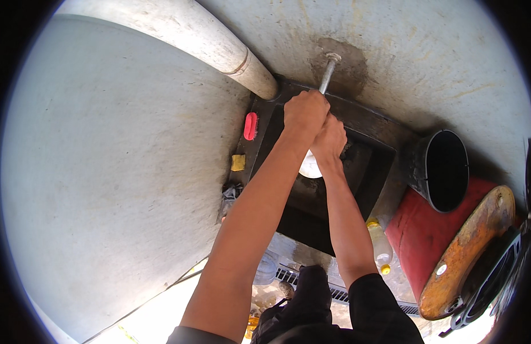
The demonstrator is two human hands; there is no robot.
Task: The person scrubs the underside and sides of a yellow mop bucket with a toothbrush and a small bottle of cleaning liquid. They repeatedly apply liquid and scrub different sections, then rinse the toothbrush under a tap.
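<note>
My left hand (pixel 305 112) is closed at the outer end of a metal tap pipe (pixel 328 74) that sticks out of the wall. Pressed against it, slightly lower and to the right, is my right hand (pixel 330 137), its fingers curled and mostly hidden. What the right hand grips cannot be made out. Beneath both hands shows a bright white, round-edged thing (pixel 310 166), partly covered by my forearms. It lies over the dark, square sink basin (pixel 385 160).
On the left ledge are a pink scrubbing brush (pixel 251 126), a yellow sponge (pixel 238 163) and a crumpled dark bag (pixel 231 192). A black bucket (pixel 447 171) rests by a rusty-topped red drum (pixel 414 229) at right. A clear bottle (pixel 380 243) stands nearby. A thick pipe (pixel 242 60) descends behind.
</note>
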